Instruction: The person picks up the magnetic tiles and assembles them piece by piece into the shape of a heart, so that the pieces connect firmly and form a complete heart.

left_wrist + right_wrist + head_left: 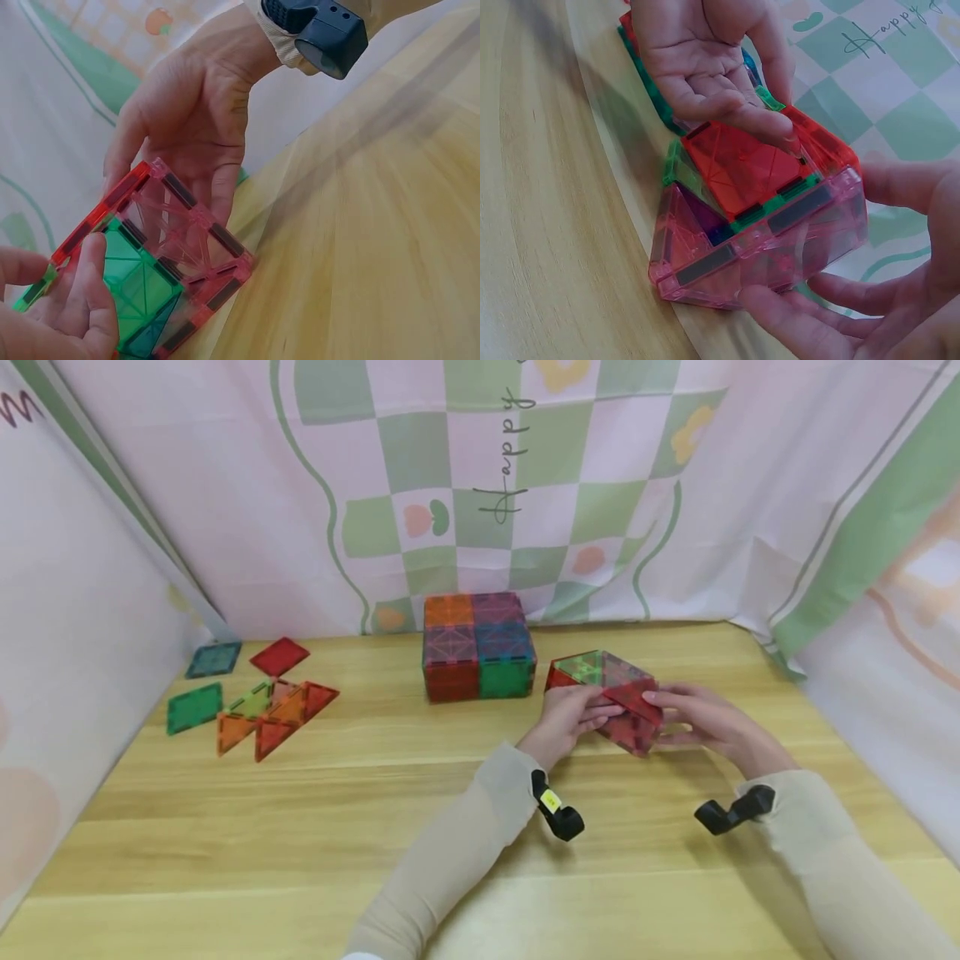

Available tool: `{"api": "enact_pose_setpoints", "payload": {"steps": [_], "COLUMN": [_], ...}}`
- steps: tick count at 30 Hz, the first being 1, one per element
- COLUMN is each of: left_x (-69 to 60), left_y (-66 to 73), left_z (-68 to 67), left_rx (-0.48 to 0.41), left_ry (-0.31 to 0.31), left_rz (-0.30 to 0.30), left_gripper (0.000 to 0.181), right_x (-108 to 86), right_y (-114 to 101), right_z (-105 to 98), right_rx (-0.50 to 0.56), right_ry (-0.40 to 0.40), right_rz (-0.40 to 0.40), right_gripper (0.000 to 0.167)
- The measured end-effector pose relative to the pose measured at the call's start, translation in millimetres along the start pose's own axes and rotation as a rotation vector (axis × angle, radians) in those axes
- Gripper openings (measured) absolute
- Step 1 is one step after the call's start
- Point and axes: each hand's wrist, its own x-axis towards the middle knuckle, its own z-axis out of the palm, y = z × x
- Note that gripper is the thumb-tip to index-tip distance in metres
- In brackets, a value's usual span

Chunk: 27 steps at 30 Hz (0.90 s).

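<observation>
A half-built shape of see-through magnetic tiles stands at the right of the table, with pink, red and green pieces and an open side. My left hand is at its left side, pinching the edge. In the left wrist view, a finger of that hand reaches inside, beside a green tile. My right hand grips the right side, its fingers around a pink tile. A red tile leans between the two hands. The hands cover part of the shape's walls.
A finished-looking tile box in orange, purple, blue, red and green stands left of the hands. Several loose triangles, a green tile, a teal tile and a red tile lie far left. A printed curtain hangs behind.
</observation>
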Motion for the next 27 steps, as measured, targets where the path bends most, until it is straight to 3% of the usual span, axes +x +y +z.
{"api": "enact_pose_setpoints", "payload": {"steps": [17,22,27], "left_x": [-6.8,-17.2,-37.7], "left_y": [3.6,15.2,34.6], "left_z": [-12.9,-31.6,-67.8], "left_rx": [0.048,0.159,0.319], "left_ry": [-0.088,-0.152,-0.167], "left_rz": [0.010,0.028,0.126], "left_gripper": [0.017,0.025,0.029], "right_x": [1.6,0.6,-0.7], "right_y": [1,1,1], "right_z": [3,3,3], "right_rx": [0.020,0.034,0.024], "right_ry": [-0.008,0.005,0.012], "right_rz": [-0.042,-0.043,-0.051], "right_gripper": [0.073,0.075,0.077]}}
